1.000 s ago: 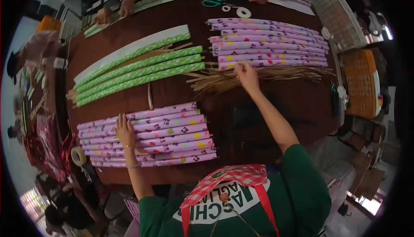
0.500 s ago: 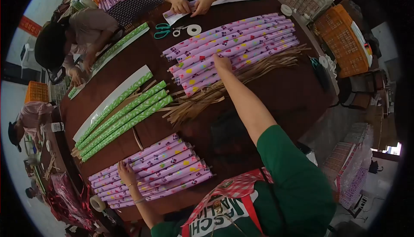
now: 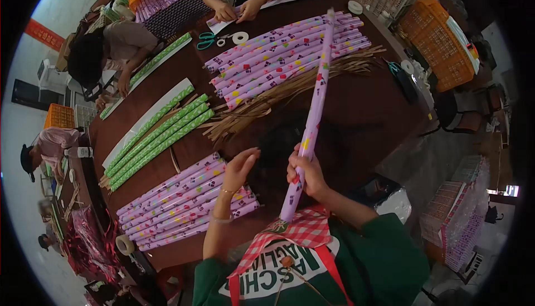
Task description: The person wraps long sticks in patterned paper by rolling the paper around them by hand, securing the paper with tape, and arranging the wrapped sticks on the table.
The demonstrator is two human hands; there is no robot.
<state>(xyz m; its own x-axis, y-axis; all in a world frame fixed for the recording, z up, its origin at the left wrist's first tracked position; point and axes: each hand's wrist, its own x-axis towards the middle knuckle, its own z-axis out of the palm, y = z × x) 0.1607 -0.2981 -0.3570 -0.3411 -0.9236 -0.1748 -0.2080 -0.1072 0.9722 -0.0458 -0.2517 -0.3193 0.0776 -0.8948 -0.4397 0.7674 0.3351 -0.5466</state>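
A long purple printed tube (image 3: pixel 316 103) stands tilted in front of my chest, its far end over the far purple tubes. My right hand (image 3: pixel 306 171) is wrapped round its lower part. To the left of it, my left hand (image 3: pixel 241 168) is raised over the near pile of purple tubes (image 3: pixel 173 203), fingers stretched out and nothing in them. The far row of purple tubes (image 3: pixel 278 55) lies across the table, with brown paper strips (image 3: pixel 245 119) along its near side.
Green patterned tubes (image 3: pixel 161 144) lie on the brown table (image 3: pixel 368 139) at left. Scissors (image 3: pixel 205 40) and a white tape roll (image 3: pixel 241 37) sit at the far side. A co-worker's hands (image 3: pixel 237 12) handle purple paper opposite; another person bends over green paper at left.
My right hand has come back from the far row and now holds a purple tube upright at an angle. My left hand has lifted off the near pile and moved right.
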